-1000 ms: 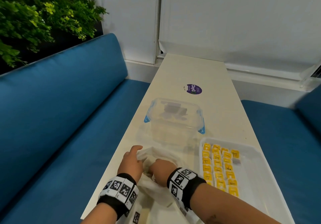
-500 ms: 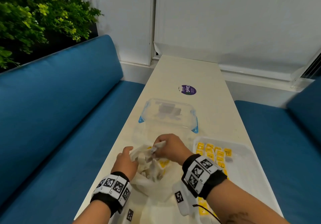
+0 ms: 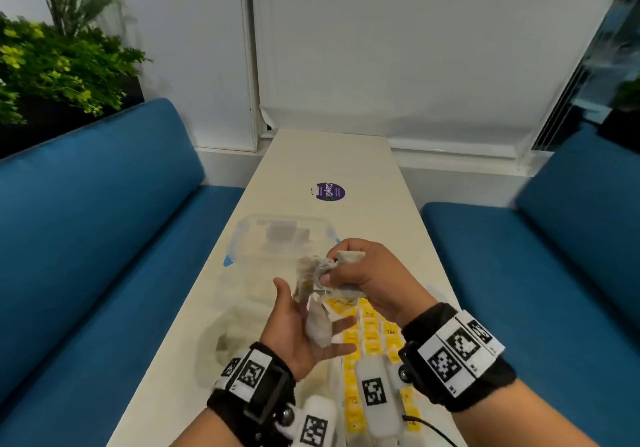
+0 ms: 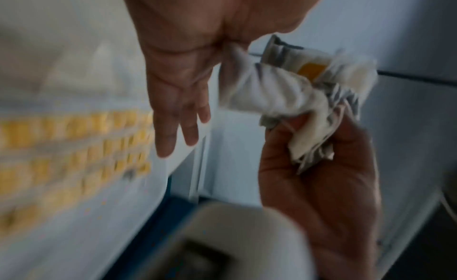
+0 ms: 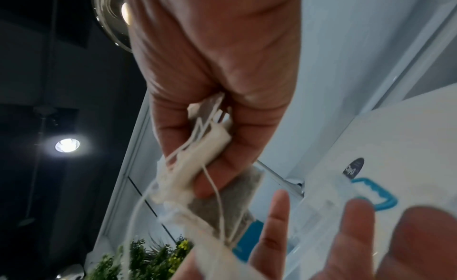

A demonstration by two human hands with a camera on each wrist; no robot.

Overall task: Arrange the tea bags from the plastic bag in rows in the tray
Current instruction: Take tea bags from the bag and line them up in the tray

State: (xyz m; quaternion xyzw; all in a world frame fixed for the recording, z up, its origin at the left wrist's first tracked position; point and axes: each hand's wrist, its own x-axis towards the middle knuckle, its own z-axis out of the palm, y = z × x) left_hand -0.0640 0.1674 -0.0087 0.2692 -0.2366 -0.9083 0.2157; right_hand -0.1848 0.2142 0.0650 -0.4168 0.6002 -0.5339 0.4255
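My right hand [image 3: 332,273] grips a tangled bunch of tea bags [image 3: 315,270] with white strings, lifted above the table. The same bunch [image 5: 210,147] sits pinched between thumb and fingers in the right wrist view. My left hand [image 3: 311,322] lies palm up beneath it with straight fingers [image 4: 183,127], and one hanging bag rests across the palm. Below both hands, rows of yellow-tagged tea bags [image 3: 372,334] fill the left part of the white tray [image 4: 103,215]. The crumpled clear plastic bag [image 3: 221,339] lies on the table left of my left wrist.
A clear lidded container with blue clips [image 3: 277,238] stands just beyond the hands. A purple sticker [image 3: 330,192] marks the narrow white table [image 3: 329,155] farther back. Blue bench cushions [image 3: 104,238] run along both sides, with plants at the far left.
My right hand has pulled a bunch of tea bags out of the plastic bag and raised it. My left hand has let go of the bag and opened under the bunch.
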